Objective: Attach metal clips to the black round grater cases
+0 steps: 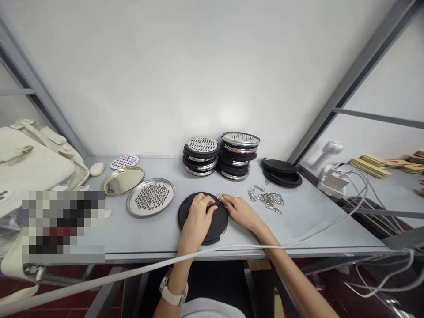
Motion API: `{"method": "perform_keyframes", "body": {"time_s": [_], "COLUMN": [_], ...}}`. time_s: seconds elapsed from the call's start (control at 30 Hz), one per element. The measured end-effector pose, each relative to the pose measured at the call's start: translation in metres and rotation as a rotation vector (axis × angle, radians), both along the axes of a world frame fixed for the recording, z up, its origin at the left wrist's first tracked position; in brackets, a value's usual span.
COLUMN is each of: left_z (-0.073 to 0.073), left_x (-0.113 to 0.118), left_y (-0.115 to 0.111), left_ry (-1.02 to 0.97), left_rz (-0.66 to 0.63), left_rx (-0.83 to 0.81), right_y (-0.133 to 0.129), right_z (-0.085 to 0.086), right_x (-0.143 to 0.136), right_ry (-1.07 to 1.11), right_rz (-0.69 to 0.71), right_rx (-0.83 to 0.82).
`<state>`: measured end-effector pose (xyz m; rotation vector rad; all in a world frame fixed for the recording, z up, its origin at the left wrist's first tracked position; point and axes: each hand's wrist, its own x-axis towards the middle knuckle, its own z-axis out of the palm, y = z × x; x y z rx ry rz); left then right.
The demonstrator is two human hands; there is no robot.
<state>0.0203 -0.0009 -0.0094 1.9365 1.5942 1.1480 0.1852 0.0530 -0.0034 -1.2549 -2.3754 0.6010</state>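
A round black case (217,225) lies flat near the table's front edge. My left hand (200,214) rests over its top, thumb and fingers pinched close to the right rim; what they pinch is too small to make out. At the upper right rim, my right hand (239,213) has its fingertips closed on a small metal clip (219,198), most of it hidden by the fingers. To the right of that hand lies a loose pile of similar metal clips (270,198).
Left of the case are a metal grater disc (150,197), a plain shiny disc (122,180) and a white perforated disc (124,161). Two stacks of black-rimmed graters (201,154) (239,154) stand by the wall. More black cases (281,172) sit right. A white cable (238,246) crosses in front.
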Motion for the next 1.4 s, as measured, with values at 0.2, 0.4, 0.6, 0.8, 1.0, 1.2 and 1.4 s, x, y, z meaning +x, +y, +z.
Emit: {"method": "perform_keyframes", "body": {"time_s": [0.2,0.4,0.6,0.8,1.0,1.2,1.4], "left_z": [0.001,-0.002,-0.004,-0.002,0.001,0.007,0.011], "left_x": [0.001,0.000,0.000,0.000,0.000,-0.001,0.003], "left_y": [0.000,0.001,0.003,0.005,0.000,-0.007,-0.006], "left_ry": [0.024,0.039,0.043,0.037,0.054,0.344,0.494], "left_rz": [0.012,-0.001,-0.009,0.000,-0.020,-0.060,-0.069], "left_rx": [0.009,0.032,0.050,0.046,0.045,0.063,0.028], "right_y": [0.004,0.006,0.009,0.009,0.008,0.006,0.004], "right_z": [0.001,0.004,0.004,0.002,-0.001,-0.003,-0.002], "right_x": [0.002,0.003,0.005,0.005,0.007,0.010,0.009], "right_ry": [-0.004,-0.010,-0.029,-0.037,-0.022,0.029,0.079], "right_rz": [0.041,0.084,0.102,0.108,0.118,0.110,0.119], "right_rx": [-0.015,-0.034,-0.032,-0.007,0.014,0.005,-0.001]}}
